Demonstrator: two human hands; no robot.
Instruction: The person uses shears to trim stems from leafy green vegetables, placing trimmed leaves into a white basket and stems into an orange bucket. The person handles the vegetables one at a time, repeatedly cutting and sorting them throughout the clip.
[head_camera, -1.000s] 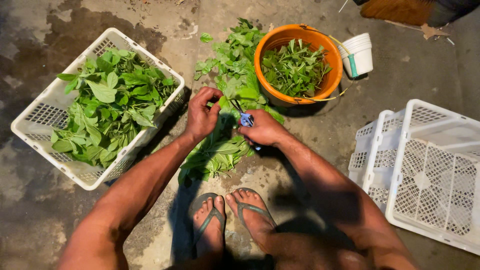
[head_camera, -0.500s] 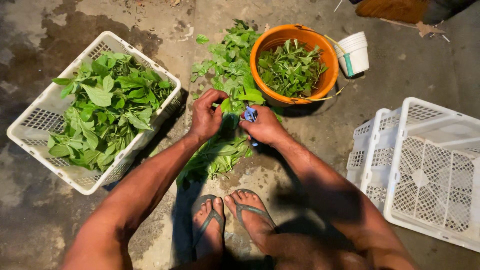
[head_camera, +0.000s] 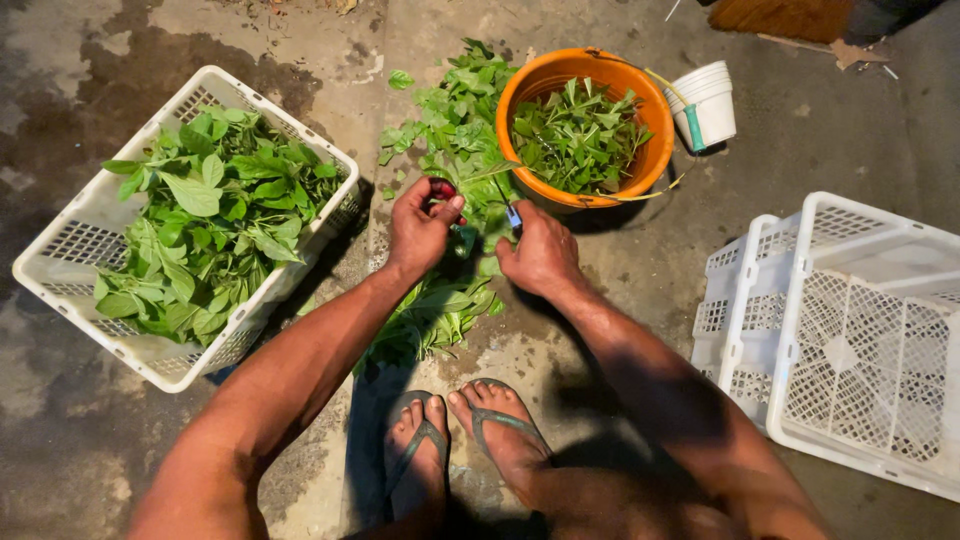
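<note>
Below, a damp, stained concrete floor (head_camera: 120, 470) held a white basket (head_camera: 70, 250) of leaves, an orange bucket (head_camera: 520, 95) of cut greens and stacked white crates (head_camera: 850, 340). Both arms reached forward over sandalled feet. The left hand (head_camera: 420, 225) pinched a leafy stem (head_camera: 480, 172); the right hand (head_camera: 540, 255) was closed around a small blue-handled tool (head_camera: 513, 215), its blade hard to make out. Loose greens (head_camera: 440, 310) lay beneath.

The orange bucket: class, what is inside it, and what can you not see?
The orange bucket holds loose green leafy sprigs heaped across its inside. The leaves cover the bottom, so anything beneath them is hidden.
</note>
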